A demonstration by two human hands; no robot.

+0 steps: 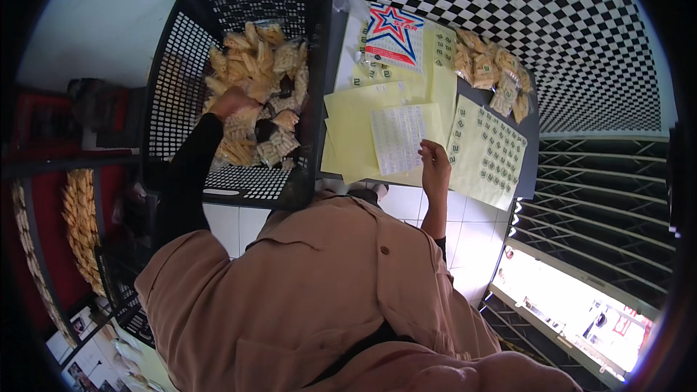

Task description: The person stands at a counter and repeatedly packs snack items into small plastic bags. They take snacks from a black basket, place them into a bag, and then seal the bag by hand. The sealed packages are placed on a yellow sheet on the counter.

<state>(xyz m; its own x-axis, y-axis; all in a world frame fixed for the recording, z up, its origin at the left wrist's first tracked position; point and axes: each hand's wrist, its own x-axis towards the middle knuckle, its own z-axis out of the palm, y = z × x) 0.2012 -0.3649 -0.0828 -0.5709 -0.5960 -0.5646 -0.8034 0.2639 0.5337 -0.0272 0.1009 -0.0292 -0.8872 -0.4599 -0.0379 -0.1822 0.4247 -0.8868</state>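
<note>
My left hand (235, 102) reaches into a dark plastic crate (321, 92), touching clear bags of snacks (245, 65); its fingers are partly hidden among them, so a hold cannot be made out. Over the right edge of a sheet of small printed labels (397, 139) is my right hand (434, 159), fingers curled; whether something small is between the fingertips cannot be told. Under that sheet lie yellowish backing sheets (348, 141). A sheet of round stickers (490, 152) lies to the right of this hand.
Several snack bags (484, 68) are piled at the back right of the dark table (531, 125). A packet with a star design (393, 38) lies at the back, beside crumpled clear plastic (351, 2). A folding metal gate (599, 196) stands at the right, shelves with packed goods at the left.
</note>
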